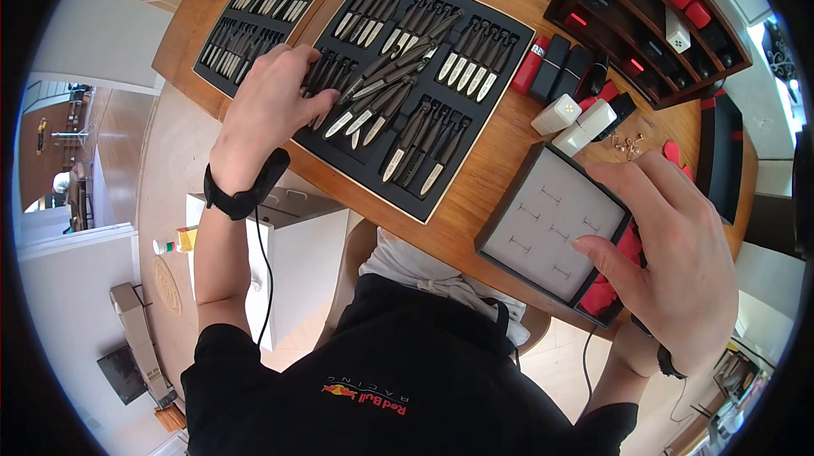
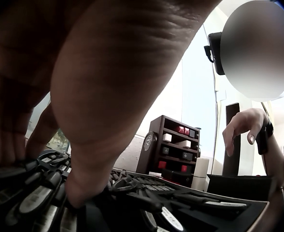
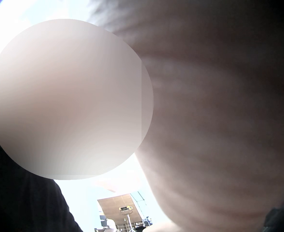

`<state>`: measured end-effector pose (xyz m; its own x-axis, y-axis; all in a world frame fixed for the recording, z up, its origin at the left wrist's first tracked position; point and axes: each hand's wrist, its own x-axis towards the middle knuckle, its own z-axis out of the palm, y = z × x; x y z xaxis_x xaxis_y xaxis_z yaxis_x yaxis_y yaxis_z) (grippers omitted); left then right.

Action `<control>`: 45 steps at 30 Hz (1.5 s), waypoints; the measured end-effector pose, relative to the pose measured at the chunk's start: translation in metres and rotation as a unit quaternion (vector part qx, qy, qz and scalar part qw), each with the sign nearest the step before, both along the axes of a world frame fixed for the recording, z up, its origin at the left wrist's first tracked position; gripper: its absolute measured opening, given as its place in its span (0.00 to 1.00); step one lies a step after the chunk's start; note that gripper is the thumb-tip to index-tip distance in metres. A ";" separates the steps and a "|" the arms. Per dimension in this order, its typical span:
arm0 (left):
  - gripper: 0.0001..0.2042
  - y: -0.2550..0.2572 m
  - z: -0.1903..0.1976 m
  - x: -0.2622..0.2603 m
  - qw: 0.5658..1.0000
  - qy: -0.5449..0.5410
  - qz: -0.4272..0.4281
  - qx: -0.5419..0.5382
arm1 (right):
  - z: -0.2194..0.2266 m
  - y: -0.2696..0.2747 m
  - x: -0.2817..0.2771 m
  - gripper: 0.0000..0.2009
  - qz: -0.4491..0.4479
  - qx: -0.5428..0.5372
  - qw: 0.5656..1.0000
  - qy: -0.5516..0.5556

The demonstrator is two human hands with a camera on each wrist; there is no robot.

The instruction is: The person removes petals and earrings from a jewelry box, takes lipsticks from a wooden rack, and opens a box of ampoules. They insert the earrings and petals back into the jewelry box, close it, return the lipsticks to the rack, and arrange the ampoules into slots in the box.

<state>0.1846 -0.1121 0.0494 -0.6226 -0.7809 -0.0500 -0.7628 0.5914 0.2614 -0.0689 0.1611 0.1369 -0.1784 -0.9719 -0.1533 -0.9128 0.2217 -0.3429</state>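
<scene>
My left hand point(image 1: 270, 108) reaches down over the near left part of a large dark tray point(image 1: 356, 175). Its fingertips and thumb are spread across a row of slim dark pieces point(image 1: 326, 70) with pale silver ends; whether they grip any, I cannot tell. In the left wrist view, the thumb point(image 2: 86, 181) dips among the pieces, apart from the fingers. More such pieces point(image 1: 386, 87) lie loosely heaped in the tray's middle. Above a black box with a pale slotted insert point(image 1: 538, 189), my right hand point(image 1: 682, 253) hangs loosely bent, holding nothing.
A second filled tray point(image 1: 227, 13) lies at the far left. Right of the large tray are red and black cases, white blocks point(image 1: 555, 115), and small gold-coloured bits point(image 1: 627, 145). A dark wooden shelf point(image 1: 661, 32) stands behind them. Red pieces point(image 1: 598, 291) lie beside the insert.
</scene>
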 end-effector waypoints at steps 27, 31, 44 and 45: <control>0.19 0.001 -0.020 0.002 0.990 -0.037 -0.028 -0.131 | 0.005 0.006 0.002 0.27 0.005 -0.009 1.000 0.002; 0.18 0.002 -0.016 0.004 0.991 -0.028 -0.037 -0.125 | 0.004 0.006 0.002 0.28 0.010 -0.022 1.000 0.001; 0.21 0.003 -0.016 -0.005 0.992 -0.041 -0.020 -0.118 | 0.004 0.006 0.002 0.28 0.005 -0.002 1.000 -0.002; 0.21 0.003 -0.016 -0.004 0.992 -0.033 -0.023 -0.118 | 0.003 0.007 0.002 0.28 0.006 -0.007 1.000 -0.003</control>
<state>0.1810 -0.1087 0.0329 -0.6594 -0.7464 0.0892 -0.7443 0.6650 0.0624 -0.0671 0.1677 0.1404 -0.1658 -0.9762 -0.1401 -0.9133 0.2055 -0.3517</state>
